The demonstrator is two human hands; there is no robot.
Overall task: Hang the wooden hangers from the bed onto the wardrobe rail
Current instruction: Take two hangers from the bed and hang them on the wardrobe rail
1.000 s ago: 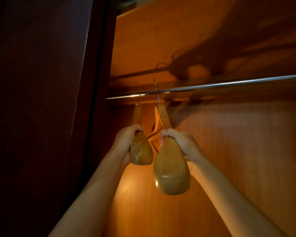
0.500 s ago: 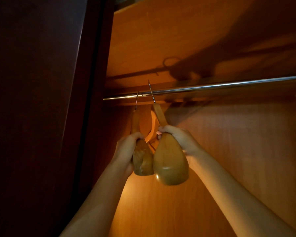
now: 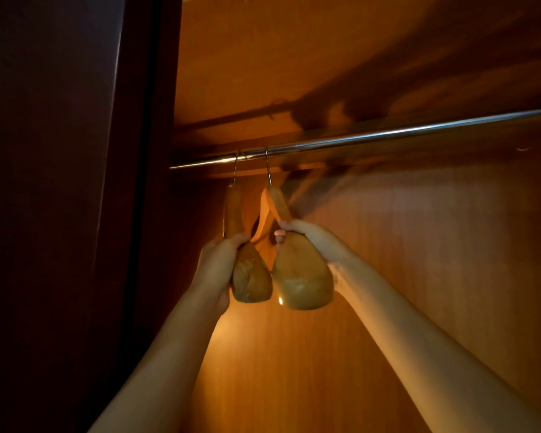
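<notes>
Two wooden hangers hang by their metal hooks from the chrome wardrobe rail (image 3: 388, 136), near its left end. My left hand (image 3: 214, 270) grips the left hanger (image 3: 250, 276) at its broad shoulder end. My right hand (image 3: 313, 240) grips the right hanger (image 3: 303, 279) just above its wide rounded end. The two rounded ends touch side by side. Both hooks sit over the rail, close together. The far arms of the hangers are mostly hidden behind the near ends.
The dark wardrobe side panel and door frame (image 3: 132, 182) stand close on the left. An orange wooden shelf (image 3: 294, 57) lies above the rail. The orange back wall (image 3: 450, 245) is behind. The rail runs bare to the right.
Both hands have brought the hangers' lower ends together until they touch. The hooks have slid slightly left along the rail and the view has shifted a little.
</notes>
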